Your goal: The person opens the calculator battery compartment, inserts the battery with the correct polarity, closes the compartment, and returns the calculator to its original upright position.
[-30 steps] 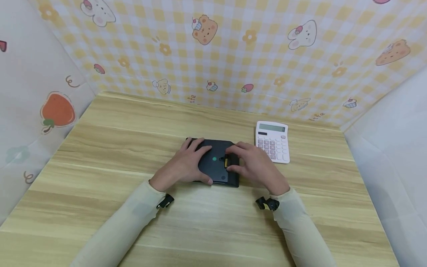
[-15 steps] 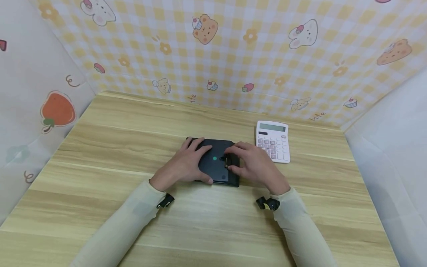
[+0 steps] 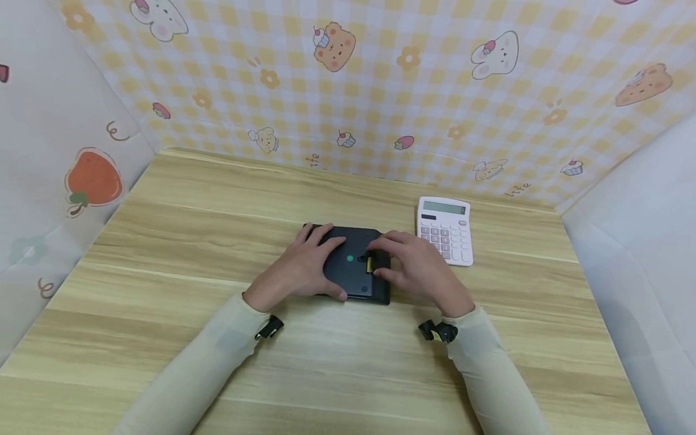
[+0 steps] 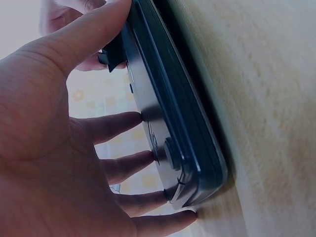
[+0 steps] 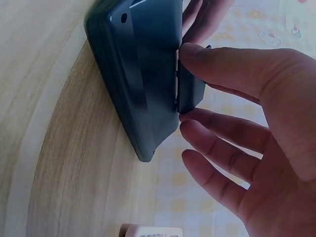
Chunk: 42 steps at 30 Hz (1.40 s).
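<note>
A black calculator [image 3: 353, 279] lies face down on the table, a green dot on its back. My left hand [image 3: 301, 266] is spread over its left part, straight fingers on the back and thumb along the near edge. At its right side, my right hand [image 3: 421, 269] pinches the small black battery cover [image 5: 190, 91] between thumb and fingers. The cover stands raised at the edge of the battery compartment in the right wrist view. A yellow battery [image 3: 370, 265] shows in that opening. The calculator's keys are hidden underneath.
A white calculator [image 3: 459, 241] lies face up just behind my right hand, partly hidden by it. The wooden table [image 3: 326, 374] ends at a yellow checked cloth wall [image 3: 375, 115] at the back, with pale cloth at both sides.
The yellow battery was visible, went out of sight half a second ago and shows again as the cover tilts. My right fingers shifted slightly; the left hand and the black calculator stayed put.
</note>
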Each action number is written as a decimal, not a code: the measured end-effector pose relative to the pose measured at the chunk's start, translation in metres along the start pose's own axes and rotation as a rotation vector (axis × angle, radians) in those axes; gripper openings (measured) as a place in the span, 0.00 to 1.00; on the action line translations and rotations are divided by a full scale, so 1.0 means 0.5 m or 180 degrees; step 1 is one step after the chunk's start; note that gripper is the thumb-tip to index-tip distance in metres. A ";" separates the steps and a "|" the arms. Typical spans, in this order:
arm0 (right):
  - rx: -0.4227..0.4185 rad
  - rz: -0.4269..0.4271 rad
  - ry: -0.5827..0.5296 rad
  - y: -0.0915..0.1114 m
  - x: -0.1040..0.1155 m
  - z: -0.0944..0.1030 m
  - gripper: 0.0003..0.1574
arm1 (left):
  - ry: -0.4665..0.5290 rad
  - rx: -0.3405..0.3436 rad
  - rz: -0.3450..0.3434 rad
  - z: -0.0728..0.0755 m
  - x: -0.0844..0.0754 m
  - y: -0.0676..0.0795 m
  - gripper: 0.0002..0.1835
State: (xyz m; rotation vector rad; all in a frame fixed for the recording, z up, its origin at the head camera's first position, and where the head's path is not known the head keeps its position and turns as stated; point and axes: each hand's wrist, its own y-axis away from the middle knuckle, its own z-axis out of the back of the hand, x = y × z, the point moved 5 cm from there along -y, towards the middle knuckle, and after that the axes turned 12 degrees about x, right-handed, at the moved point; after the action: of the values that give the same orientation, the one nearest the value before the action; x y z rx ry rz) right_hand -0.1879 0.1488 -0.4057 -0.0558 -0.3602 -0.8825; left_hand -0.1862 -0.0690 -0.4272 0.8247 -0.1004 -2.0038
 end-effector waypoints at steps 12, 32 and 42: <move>-0.0025 0.0089 -0.0029 -0.001 0.006 -0.001 0.29 | -0.0015 0.0011 0.0009 0.000 0.001 0.000 0.61; -0.0009 0.0074 -0.0077 -0.003 0.004 -0.005 0.28 | -0.0007 0.0008 -0.0005 0.000 -0.001 0.001 0.61; 0.0015 0.0058 -0.0191 -0.003 0.004 -0.005 0.28 | -0.0015 0.0022 0.0006 0.001 0.002 0.000 0.61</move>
State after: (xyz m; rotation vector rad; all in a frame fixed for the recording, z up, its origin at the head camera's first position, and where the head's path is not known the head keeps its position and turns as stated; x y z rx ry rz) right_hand -0.1872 0.1460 -0.4077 -0.0812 -0.4174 -0.8633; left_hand -0.1871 -0.0698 -0.4272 0.8240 -0.1110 -2.0048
